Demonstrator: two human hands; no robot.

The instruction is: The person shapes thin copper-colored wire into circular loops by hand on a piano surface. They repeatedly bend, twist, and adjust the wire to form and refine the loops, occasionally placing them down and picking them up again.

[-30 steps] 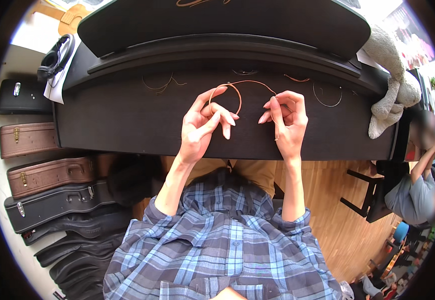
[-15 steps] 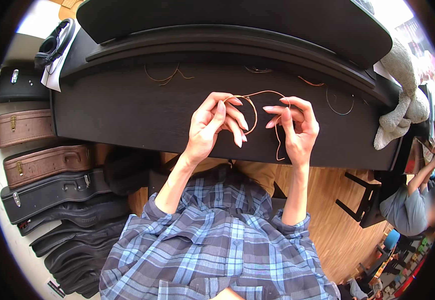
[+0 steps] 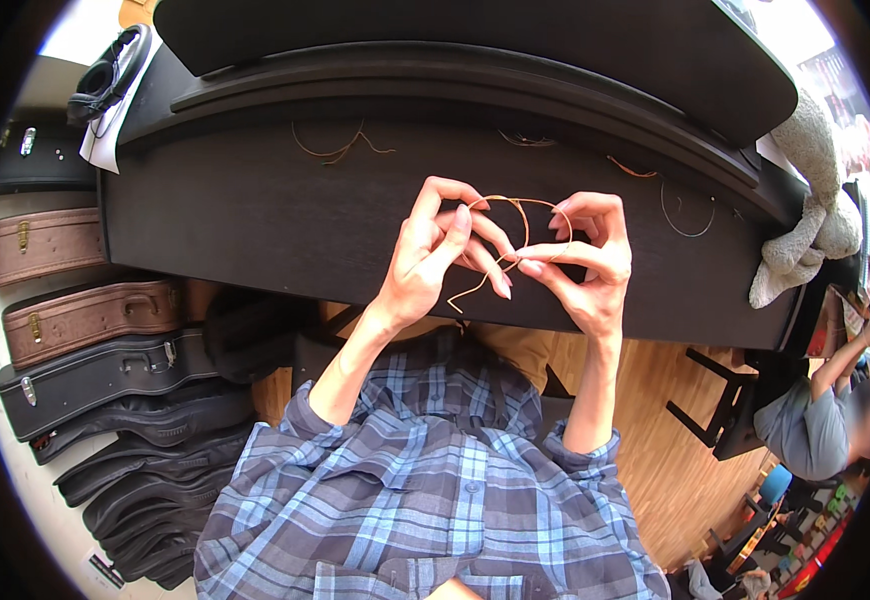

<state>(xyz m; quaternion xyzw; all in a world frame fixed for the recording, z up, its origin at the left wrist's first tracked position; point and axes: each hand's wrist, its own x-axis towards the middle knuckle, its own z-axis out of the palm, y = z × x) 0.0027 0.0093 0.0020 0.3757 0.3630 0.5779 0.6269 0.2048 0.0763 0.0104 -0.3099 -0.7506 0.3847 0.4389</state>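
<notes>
1. Head view, nearest the lens: a blue plaid shirt (image 3: 435, 500) fills the lower middle, and both bare forearms rise out of its rolled sleeves.
2. Above the shirt, the left hand (image 3: 433, 255) and the right hand (image 3: 585, 262) meet over the front edge of a closed black piano lid (image 3: 255, 220).
3. A thin copper-coloured wire (image 3: 515, 205) arches between the two hands as a small loop, with a loose tail hanging down below the fingertips.
4. The left hand is partly curled, thumb and forefinger raised at the top of the loop, the other fingers reaching across to the crossing point.
5. The right hand is half closed, forefinger and thumb pinching the wire where the loop crosses.
6. Beyond the hands, short scraps of wire (image 3: 340, 148) lie on the lid, well apart from the loop.
7. At the left edge, brown and black instrument cases (image 3: 85, 320) lie stacked on the floor.
8. Far right, a pale plush toy (image 3: 805, 230) hangs over the piano's end; headphones (image 3: 105, 70) rest at the far left corner.
</notes>
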